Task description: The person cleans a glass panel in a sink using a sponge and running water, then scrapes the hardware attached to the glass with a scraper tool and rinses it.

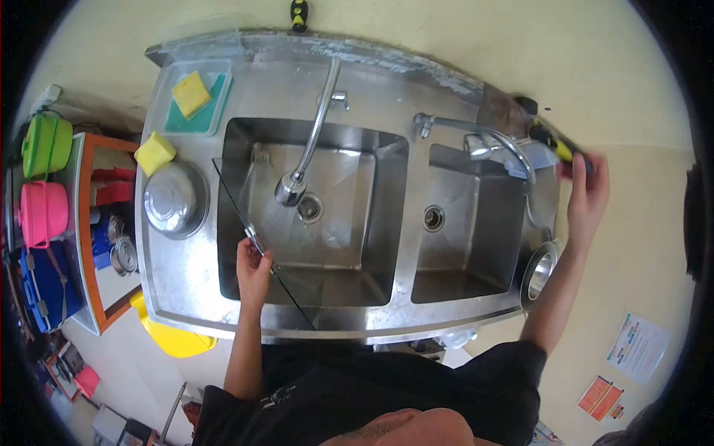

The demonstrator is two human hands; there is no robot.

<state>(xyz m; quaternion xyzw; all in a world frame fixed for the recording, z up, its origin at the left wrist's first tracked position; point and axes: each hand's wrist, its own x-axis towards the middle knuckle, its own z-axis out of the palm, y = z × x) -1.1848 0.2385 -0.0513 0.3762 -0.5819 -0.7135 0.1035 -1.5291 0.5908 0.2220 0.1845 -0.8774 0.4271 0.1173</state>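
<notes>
My left hand (254, 273) pinches a small metal fitting on a thin, clear glass pane (291, 296). The pane is tilted over the left side of the large sink basin (335, 286), its dark edge running diagonally. Water sprays from the left faucet (291, 187) beside it. Stretched to the far right, my right hand (589, 189) closes on the end of a black-and-yellow handle (552, 141) near the wall. What this handle belongs to is blurred. A pale blue-white container (532, 162) lies just left of that hand.
A second faucet (468, 125) reaches over the smaller basin (465, 260). On the left counter are an upturned metal bowl (175, 199), a yellow sponge (155, 154) and a plastic tray (217, 123) with another sponge. A metal pot (541, 273) stands at the right edge.
</notes>
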